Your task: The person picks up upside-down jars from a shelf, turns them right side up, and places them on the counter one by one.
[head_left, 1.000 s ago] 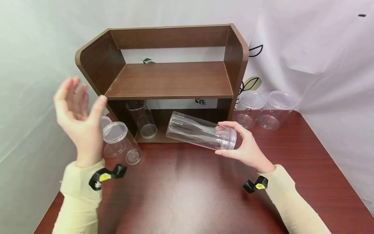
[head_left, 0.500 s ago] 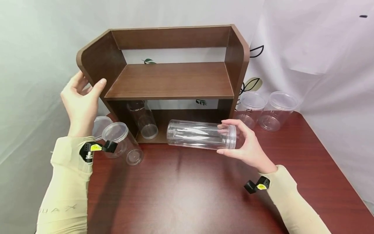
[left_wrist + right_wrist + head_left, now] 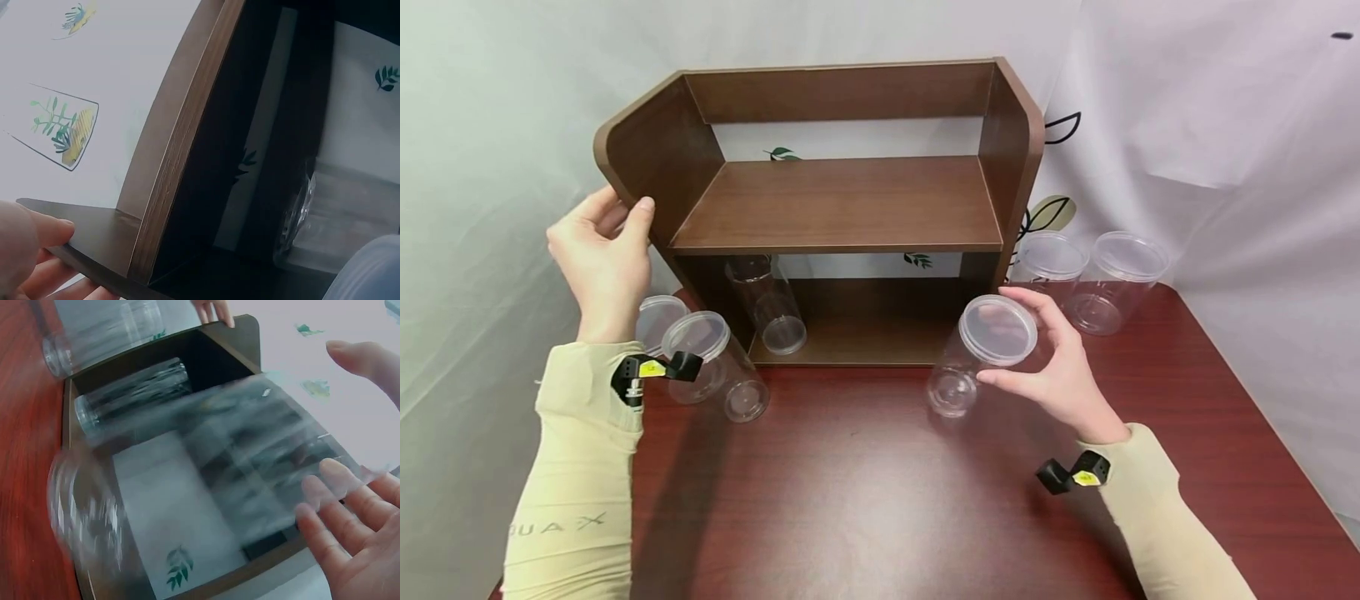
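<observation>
My left hand [image 3: 604, 250] pinches the left side panel [image 3: 651, 158] of a brown two-tier shelf [image 3: 850, 204], the thumb on its inner face and the fingers behind the edge. In the left wrist view the fingers [image 3: 53, 275] show below the panel. My right hand [image 3: 1060, 367] holds a tall clear plastic jar [image 3: 958, 362] near its lid [image 3: 998, 331], thumb in front and fingers behind. The jar stands roughly upright before the shelf's right end, its base low over the table; it is blurred in the right wrist view. Another clear jar [image 3: 767, 308] stands inside the lower shelf at left.
Two lidded clear jars [image 3: 1123, 279] stand right of the shelf, partly behind my right hand. At the left, a tall lidded jar [image 3: 722, 367] and another lidded jar [image 3: 658, 321] stand beside the shelf. Everything rests on a red-brown table [image 3: 850, 500], with white cloth [image 3: 1187, 125] behind.
My left hand has moved up from mid-air to the shelf's left panel and grips it. My right hand has turned the jar from lying sideways to upright, lid up.
</observation>
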Demonstrator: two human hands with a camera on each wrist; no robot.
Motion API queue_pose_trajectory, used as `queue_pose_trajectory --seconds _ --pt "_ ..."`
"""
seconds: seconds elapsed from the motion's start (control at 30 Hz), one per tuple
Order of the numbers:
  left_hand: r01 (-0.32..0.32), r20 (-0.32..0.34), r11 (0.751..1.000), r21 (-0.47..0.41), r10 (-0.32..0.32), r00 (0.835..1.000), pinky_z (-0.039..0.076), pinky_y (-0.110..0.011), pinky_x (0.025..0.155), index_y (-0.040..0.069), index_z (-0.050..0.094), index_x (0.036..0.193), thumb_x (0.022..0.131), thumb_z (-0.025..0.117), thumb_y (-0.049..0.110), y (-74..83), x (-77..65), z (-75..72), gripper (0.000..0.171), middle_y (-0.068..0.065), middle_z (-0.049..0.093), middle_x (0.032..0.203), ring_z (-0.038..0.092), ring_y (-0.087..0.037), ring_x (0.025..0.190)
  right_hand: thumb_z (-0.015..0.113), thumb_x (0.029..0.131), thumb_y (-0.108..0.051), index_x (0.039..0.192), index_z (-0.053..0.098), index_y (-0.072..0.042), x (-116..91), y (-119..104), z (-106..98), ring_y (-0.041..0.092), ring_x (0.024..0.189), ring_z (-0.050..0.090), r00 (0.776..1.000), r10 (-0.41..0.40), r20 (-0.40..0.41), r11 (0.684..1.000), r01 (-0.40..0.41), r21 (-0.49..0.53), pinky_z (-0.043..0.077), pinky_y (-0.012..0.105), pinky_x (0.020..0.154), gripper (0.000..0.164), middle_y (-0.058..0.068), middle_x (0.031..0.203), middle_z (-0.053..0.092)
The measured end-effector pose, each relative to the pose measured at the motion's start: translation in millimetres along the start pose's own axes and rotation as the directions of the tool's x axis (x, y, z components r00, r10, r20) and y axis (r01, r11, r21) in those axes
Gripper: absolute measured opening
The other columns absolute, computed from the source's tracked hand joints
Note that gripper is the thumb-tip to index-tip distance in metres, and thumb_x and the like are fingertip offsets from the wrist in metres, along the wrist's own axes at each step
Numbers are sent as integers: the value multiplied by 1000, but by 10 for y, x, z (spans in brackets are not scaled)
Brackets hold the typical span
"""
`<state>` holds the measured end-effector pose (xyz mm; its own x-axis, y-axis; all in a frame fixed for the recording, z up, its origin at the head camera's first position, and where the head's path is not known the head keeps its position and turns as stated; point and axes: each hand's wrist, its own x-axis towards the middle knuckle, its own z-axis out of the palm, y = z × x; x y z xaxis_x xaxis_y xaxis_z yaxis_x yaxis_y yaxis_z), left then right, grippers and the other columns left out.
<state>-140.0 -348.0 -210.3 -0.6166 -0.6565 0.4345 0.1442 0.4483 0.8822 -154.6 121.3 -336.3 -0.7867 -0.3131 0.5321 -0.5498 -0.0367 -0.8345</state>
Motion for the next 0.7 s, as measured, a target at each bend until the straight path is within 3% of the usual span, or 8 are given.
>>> queue_pose_trajectory --seconds 0.27,0.53,0.7 --pt "-12 -11 999 50 13 1000 54 -17 84 20 77 121 92 76 23 -1 -10 -15 29 1 74 115 70 -3 95 87 60 22 140 57 -1 -9 -52 -190 27 116 57 996 -13 -87 999 10 -41 44 28 98 89 17 132 62" --pt "-35 10 996 79 34 999 54 -17 83 20 76 123 92 76 23 -11 -8 -39 31 -2 73 117 70 -3 94 71 64 36 140 51 11 -32 -2 -485 32 113 58 984 -2 -179 978 39 206 52 29 94 82 25 133 57" --pt "-53 25 996 76 52 998 54 -17 84 19 76 122 91 78 22 -35 8 -43 32 -3 74 116 70 -1 93 64 65 40 140 48 13 -48 49 -671 31 114 59 970 -6 -243 955 78 286 53 28 93 81 26 133 57"
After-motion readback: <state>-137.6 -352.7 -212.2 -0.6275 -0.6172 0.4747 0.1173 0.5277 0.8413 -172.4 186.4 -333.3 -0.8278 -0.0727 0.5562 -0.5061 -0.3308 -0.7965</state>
